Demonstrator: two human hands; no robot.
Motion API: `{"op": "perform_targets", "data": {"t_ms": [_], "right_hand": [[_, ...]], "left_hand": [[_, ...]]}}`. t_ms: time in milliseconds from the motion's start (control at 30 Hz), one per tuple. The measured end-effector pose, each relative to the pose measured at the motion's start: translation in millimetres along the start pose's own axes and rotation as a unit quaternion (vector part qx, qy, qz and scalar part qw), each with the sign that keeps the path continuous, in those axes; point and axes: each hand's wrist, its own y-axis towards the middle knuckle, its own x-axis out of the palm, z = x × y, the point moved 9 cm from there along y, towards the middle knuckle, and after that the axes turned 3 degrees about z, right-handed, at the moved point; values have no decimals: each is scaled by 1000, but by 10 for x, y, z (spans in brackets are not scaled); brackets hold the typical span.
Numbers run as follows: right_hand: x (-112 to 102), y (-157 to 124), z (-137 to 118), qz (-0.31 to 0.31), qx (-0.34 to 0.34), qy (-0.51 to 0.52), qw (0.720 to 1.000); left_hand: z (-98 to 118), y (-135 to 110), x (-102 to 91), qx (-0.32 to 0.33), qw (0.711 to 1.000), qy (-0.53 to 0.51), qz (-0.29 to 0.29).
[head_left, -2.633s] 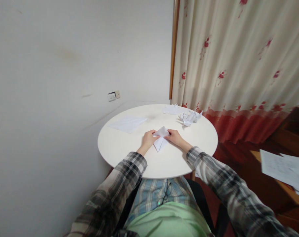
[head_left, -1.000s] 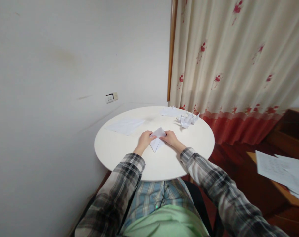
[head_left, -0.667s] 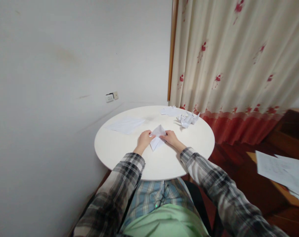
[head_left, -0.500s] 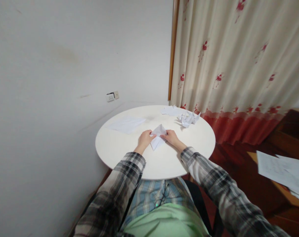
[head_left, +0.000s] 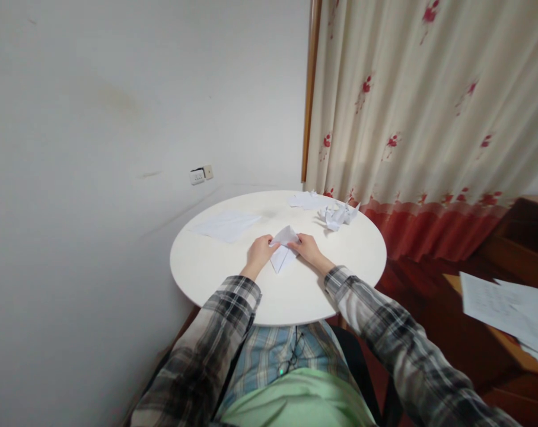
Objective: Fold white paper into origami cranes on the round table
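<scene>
A partly folded white paper with a point toward me lies in the middle of a round white table. My left hand pinches its left side with curled fingers. My right hand pinches its right side the same way. The upper flap of the paper is raised slightly between my thumbs. Both forearms wear plaid sleeves and rest over the table's near edge.
A flat white sheet lies at the table's far left. Several folded paper figures and another flat piece sit at the far right. A floral curtain hangs behind. Papers lie on a wooden surface at the right.
Both hands stay pinched on the folded paper; its upper flap has lifted a little and my hands have drawn slightly closer together. The camera view shifted a bit.
</scene>
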Motion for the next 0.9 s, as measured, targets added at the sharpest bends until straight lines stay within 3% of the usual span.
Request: {"op": "perform_targets", "data": {"t_ms": [133, 300, 633, 900], "right_hand": [[-5, -3, 23, 5, 12, 3, 1000], [-42, -15, 64, 21, 40, 9, 999], [-6, -13, 127, 22, 62, 79, 995], [-30, -8, 121, 30, 57, 72, 995]], "left_hand": [[-24, -14, -29, -23, 1000, -1, 10], [-34, -38, -6, -52, 998, 15, -19], [88, -46, 82, 20, 998, 34, -48], [99, -56, 43, 11, 998, 41, -42]]}}
